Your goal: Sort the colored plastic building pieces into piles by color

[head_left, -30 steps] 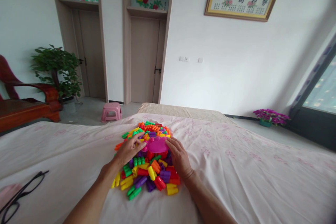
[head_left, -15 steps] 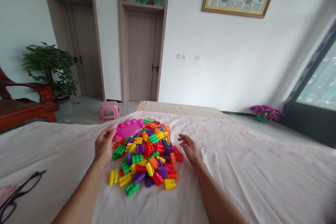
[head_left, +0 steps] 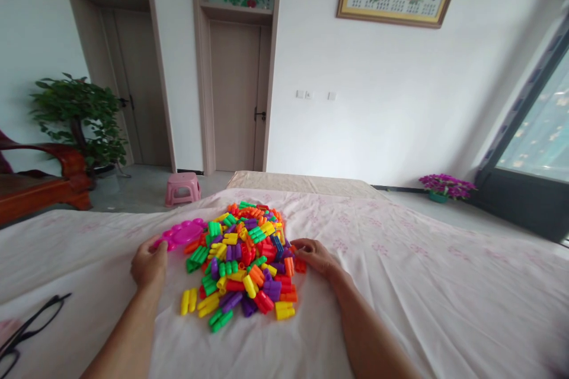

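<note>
My left hand is closed on the near end of a flat magenta plastic piece with round knobs along its rim, thumb on top. That piece is held at the left side of a heap of bullet-shaped plastic building blocks in red, orange, yellow, green, purple and blue. At the heap's right edge, my right hand reaches in with its fingers stretched out, the tips at the outer blocks beside an orange-red block. No block shows in its grip. A yellow block lies at the near left of the heap.
A pale flowered cloth covers the surface under the heap. Black-framed glasses lie at the near left. Beyond stand a pink stool, a wooden chair, a potted plant and purple flowers.
My left hand has moved left and slightly down with the magenta piece, uncovering blocks at the back left of the heap. My right hand has moved left to the heap's edge.
</note>
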A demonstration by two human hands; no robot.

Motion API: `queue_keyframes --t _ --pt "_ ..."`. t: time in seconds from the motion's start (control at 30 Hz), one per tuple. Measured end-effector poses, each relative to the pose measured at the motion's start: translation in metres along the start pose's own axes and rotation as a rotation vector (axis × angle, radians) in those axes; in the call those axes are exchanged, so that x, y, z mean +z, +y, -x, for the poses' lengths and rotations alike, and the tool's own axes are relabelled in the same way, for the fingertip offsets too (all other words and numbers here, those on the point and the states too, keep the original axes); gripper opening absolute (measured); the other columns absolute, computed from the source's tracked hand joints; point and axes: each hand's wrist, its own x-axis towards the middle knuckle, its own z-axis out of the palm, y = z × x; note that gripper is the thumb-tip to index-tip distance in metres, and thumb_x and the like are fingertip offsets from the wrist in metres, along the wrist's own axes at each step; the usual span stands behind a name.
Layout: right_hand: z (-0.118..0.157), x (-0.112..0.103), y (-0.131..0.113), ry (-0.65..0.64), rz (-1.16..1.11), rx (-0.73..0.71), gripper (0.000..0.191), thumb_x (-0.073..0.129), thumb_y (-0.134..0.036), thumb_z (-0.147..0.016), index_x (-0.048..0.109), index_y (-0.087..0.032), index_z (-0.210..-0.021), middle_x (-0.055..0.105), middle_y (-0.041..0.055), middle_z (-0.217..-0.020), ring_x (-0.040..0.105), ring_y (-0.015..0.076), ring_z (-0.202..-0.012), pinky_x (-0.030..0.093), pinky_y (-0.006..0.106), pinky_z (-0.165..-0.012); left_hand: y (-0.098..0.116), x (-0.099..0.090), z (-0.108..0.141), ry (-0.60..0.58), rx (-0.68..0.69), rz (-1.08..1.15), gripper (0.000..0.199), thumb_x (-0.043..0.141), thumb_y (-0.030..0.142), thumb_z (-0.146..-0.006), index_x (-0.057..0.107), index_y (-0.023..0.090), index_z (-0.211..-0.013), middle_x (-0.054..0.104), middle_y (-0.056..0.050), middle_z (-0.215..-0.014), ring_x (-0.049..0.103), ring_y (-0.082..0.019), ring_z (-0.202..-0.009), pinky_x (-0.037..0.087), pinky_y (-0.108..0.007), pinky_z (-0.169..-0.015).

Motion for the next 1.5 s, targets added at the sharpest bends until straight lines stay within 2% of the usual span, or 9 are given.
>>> queue_keyframes --t 0.13,0.37,0.67,0.8,0.9,1.07,1.23,1.4,1.5 --pt "-0.007 0.005 0.015 0.086 -0.048 0.006 0.049 0.065 -0.032 -0.074 0.080 -0.016 -0.118 0.080 0.0060 -0.097 0.070 0.0235 -0.086 0.056 0.033 -0.081 -0.001 0.001 0.000 -0.078 -0.045 -0.202 0.053 0.057 0.041 -0.083 0.074 0.015 -0.127 0.077 -0.019 -0.115 0.071 -0.037 -0.106 0.056 -0.049 -0.094" --pt "-0.016 0.008 0.033 0.362 -0.119 0.012 0.052 0.064 -0.034 -0.075 0.076 -0.015 -0.121 0.078 0.0099 -0.104 0.071 0.0235 -0.086 0.057 0.034 -0.080 0.004 0.002 0.005 -0.189 -0.018 -0.385 0.055 0.057 0.042 -0.084 0.075 0.019 -0.130 0.075 -0.020 -0.118 0.069 -0.040 -0.112 0.054 -0.048 -0.094" --pt "-0.009 0.003 0.029 0.588 0.265 0.191 0.048 0.047 -0.017 -0.088 0.074 -0.022 -0.128 0.076 0.0091 -0.121 0.070 0.0235 -0.114 0.053 0.034 -0.102 0.010 -0.006 0.013 -0.243 -0.016 -0.423 0.054 0.047 0.044 -0.089 0.075 0.024 -0.131 0.074 -0.016 -0.124 0.070 -0.035 -0.108 0.055 -0.042 -0.087" --pt "-0.008 0.001 0.022 0.522 0.425 0.185 0.066 0.043 -0.003 -0.082 0.069 -0.025 -0.138 0.068 0.0053 -0.140 0.063 0.0213 -0.128 0.049 0.032 -0.107 0.012 -0.007 0.014 -0.253 -0.026 -0.431 0.054 0.044 0.043 -0.090 0.075 0.025 -0.131 0.073 -0.016 -0.127 0.069 -0.037 -0.108 0.054 -0.043 -0.086" --pt "-0.010 -0.009 0.017 0.288 0.532 0.034 0.073 0.044 0.002 -0.077 0.069 -0.028 -0.139 0.067 0.0020 -0.143 0.056 0.0205 -0.136 0.043 0.031 -0.114 0.011 -0.006 0.012 -0.267 -0.032 -0.432 0.054 0.044 0.045 -0.091 0.075 0.025 -0.130 0.074 -0.017 -0.123 0.070 -0.037 -0.105 0.054 -0.043 -0.083" --pt "-0.010 -0.039 0.007 0.023 0.688 -0.023 0.053 0.065 -0.013 -0.080 0.074 -0.029 -0.130 0.071 0.0049 -0.134 0.062 0.0252 -0.125 0.044 0.035 -0.108 0.005 -0.004 0.009 -0.292 -0.028 -0.432 0.054 0.042 0.048 -0.092 0.075 0.026 -0.129 0.075 -0.015 -0.119 0.070 -0.034 -0.096 0.053 -0.041 -0.079" --pt "-0.003 -0.050 0.008 0.142 0.732 0.142 0.040 0.075 -0.035 -0.081 0.077 -0.024 -0.119 0.071 0.0102 -0.122 0.062 0.0284 -0.116 0.047 0.034 -0.092 0.004 -0.002 0.006 -0.322 -0.040 -0.453 0.055 0.042 0.050 -0.092 0.075 0.028 -0.130 0.075 -0.014 -0.117 0.070 -0.033 -0.090 0.053 -0.041 -0.075" --pt "-0.003 -0.055 0.027 0.187 0.574 0.154 0.043 0.072 -0.031 -0.082 0.075 -0.026 -0.124 0.072 0.0066 -0.124 0.065 0.0251 -0.113 0.048 0.031 -0.092 0.006 -0.001 0.002 -0.362 -0.055 -0.472 0.055 0.043 0.051 -0.092 0.073 0.028 -0.132 0.074 -0.014 -0.118 0.069 -0.032 -0.090 0.053 -0.041 -0.075" --pt "-0.006 -0.061 0.039 0.334 0.505 0.215 0.044 0.073 -0.030 -0.083 0.074 -0.021 -0.126 0.072 0.0095 -0.122 0.070 0.0229 -0.101 0.051 0.031 -0.090 0.004 0.000 0.001 -0.364 -0.049 -0.483 0.055 0.043 0.051 -0.092 0.073 0.029 -0.132 0.074 -0.014 -0.116 0.068 -0.032 -0.088 0.053 -0.042 -0.075"
